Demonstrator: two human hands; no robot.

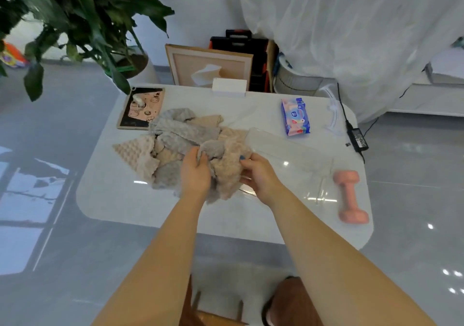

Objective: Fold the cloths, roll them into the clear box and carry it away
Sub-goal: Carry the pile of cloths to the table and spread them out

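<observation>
A heap of several grey and beige bumpy cloths (173, 140) lies crumpled in the middle of the white table (120, 200). My left hand (195, 172) grips a grey cloth (213, 150) at the heap's near side. My right hand (259, 174) pinches a beige cloth (229, 175) that hangs between both hands. The clear box (288, 150) lies just right of the heap, behind my right hand; its near edge is partly covered by the cloth.
A pink dumbbell (350, 197) lies near the table's right edge. A blue tissue pack (295, 116), a power adapter with cable (357, 138), a white box (229, 87) and a patterned tablet (143, 107) sit toward the back. A plant (82, 24) overhangs the left.
</observation>
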